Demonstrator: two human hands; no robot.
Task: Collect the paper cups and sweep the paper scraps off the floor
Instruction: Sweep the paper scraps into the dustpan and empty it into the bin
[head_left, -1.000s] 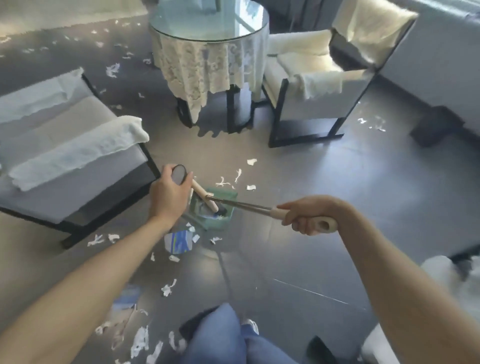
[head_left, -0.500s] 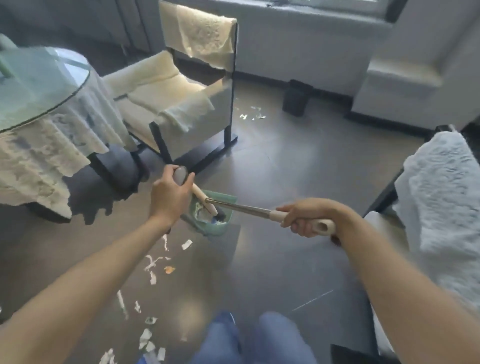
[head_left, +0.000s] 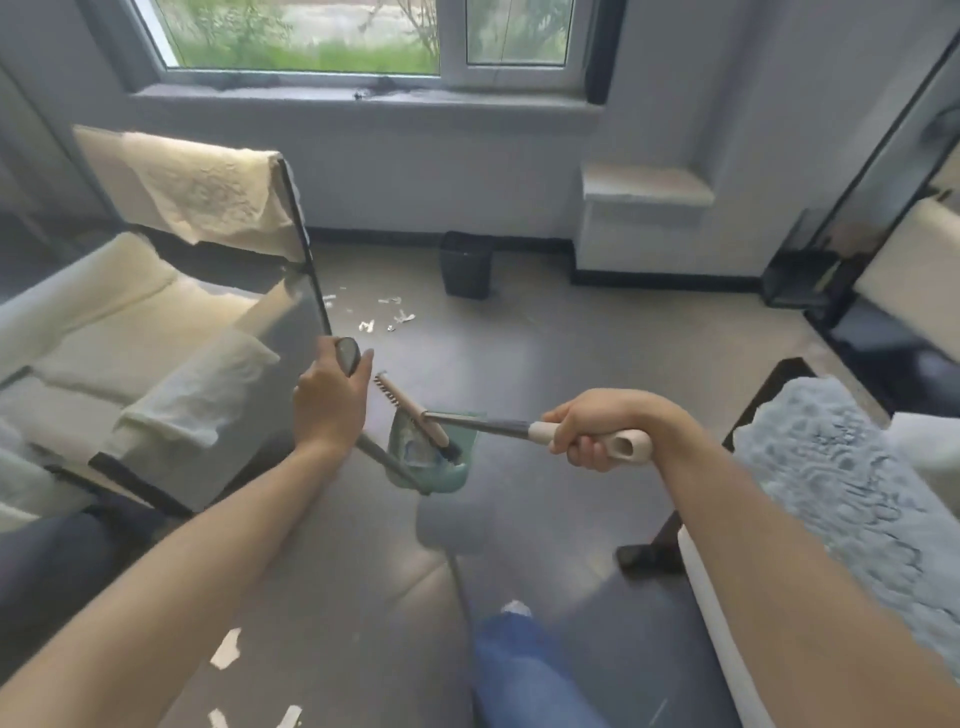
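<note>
White paper scraps (head_left: 387, 314) remain unswept near the bin (head_left: 466, 264); dustpan (head_left: 434, 457) and broom (head_left: 498, 425) are gripped by left hand (head_left: 332, 400) and right hand (head_left: 592, 431).

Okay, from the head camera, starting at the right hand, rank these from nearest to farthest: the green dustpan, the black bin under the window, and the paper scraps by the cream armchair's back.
Measured from the right hand:
1. Green plastic dustpan, just to its left, at the broom's end.
2. White paper scraps, farther ahead and left, on the floor beside the cream armchair.
3. Black square bin, farthest, against the wall below the window.
</note>
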